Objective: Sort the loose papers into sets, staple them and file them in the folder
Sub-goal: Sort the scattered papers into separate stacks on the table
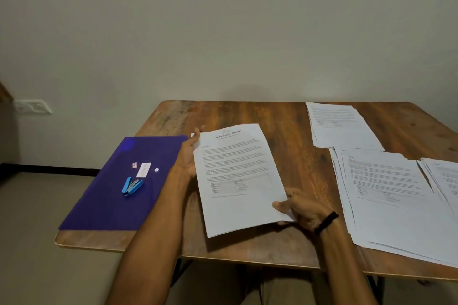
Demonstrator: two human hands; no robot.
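Both hands pinch the paper set (238, 178) mid-frame, left hand (188, 156) top corner, right hand (296, 208) bottom; light, floppy, best gripped by its edges.

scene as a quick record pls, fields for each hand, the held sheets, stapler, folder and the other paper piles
left hand: grips the held papers at their upper left edge
right hand: pinches their lower right corner
held papers: held over the wooden table, printed side up
stapler: blue, lying on the purple folder, untouched
purple folder: flat at the table's left end
other papers: far stack, near stack and edge stack on the right
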